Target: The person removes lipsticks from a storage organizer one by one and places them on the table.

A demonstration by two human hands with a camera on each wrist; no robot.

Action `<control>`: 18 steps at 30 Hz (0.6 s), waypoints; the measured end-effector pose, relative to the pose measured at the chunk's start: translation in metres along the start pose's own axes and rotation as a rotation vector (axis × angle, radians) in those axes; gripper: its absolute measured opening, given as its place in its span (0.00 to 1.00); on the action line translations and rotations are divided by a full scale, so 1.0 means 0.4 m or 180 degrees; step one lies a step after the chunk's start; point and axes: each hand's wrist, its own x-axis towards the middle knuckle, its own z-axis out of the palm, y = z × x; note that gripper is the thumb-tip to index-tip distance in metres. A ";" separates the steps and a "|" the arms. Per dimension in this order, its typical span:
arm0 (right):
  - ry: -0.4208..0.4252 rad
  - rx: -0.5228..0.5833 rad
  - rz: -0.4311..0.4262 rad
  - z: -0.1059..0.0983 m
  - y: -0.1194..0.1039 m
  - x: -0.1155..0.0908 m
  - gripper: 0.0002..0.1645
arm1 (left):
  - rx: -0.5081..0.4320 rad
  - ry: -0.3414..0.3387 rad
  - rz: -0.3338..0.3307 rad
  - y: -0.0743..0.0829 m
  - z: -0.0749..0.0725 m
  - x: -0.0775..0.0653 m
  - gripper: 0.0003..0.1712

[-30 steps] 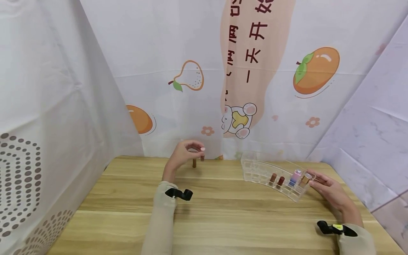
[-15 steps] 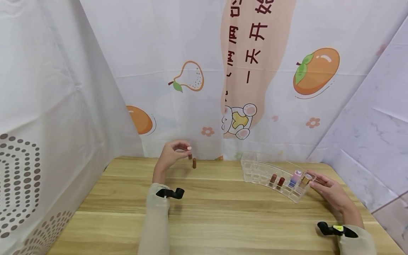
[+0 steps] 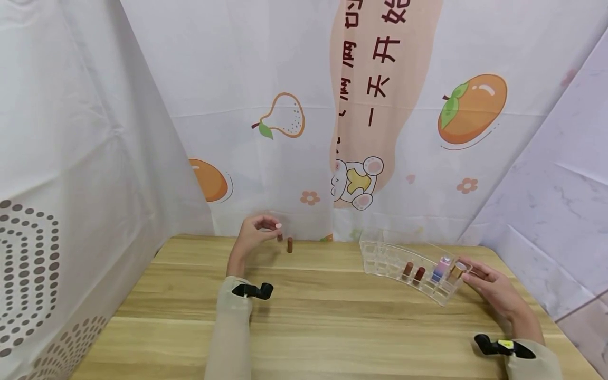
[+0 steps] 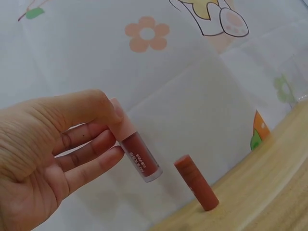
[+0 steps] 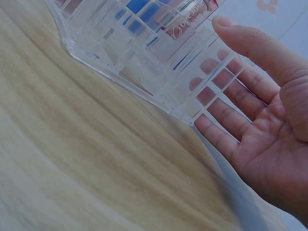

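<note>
My left hand (image 3: 254,235) pinches a lip gloss tube (image 4: 142,156) by its pale pink cap; the dark red-brown clear-walled end slants downward. Just right of it a brown lipstick tube (image 3: 290,245) stands upright on the table, near the back edge. On the right, a clear plastic lipstick organizer (image 3: 377,264) curves across the table. My right hand (image 3: 496,287) holds its right end, fingers behind the clear wall and thumb at the near upper corner. Inside the organizer are a brown tube (image 3: 407,270), a dark red tube (image 3: 418,275), a pink-and-blue tube (image 3: 441,268) and a gold-toned one (image 3: 457,271).
The wood-grain table (image 3: 332,327) stretches between both arms. A white printed curtain (image 3: 266,184) hangs right behind its back edge, with more cloth at both sides.
My left hand has carried the lip gloss tube leftward, from the right of the standing brown tube to its left, and a little lower. My right hand stays at the organizer's end.
</note>
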 end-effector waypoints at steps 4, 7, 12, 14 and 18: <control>0.0004 -0.0006 -0.0007 0.000 0.000 -0.002 0.34 | -0.0004 0.0040 -0.0156 -0.008 0.007 0.000 0.12; 0.0001 -0.0006 -0.0017 0.001 0.000 -0.002 0.34 | 0.0045 0.0039 -0.0175 -0.016 0.009 0.000 0.12; 0.0000 0.0024 -0.0041 0.002 0.003 0.000 0.34 | 0.0082 0.0042 -0.0238 -0.029 0.012 -0.003 0.12; 0.0008 0.0033 -0.0046 0.001 0.004 0.000 0.34 | 0.0076 0.0042 -0.0276 -0.034 0.014 -0.003 0.12; 0.0024 0.0027 -0.0060 0.002 0.005 -0.002 0.34 | 0.0056 0.0023 -0.0291 -0.046 0.016 -0.003 0.12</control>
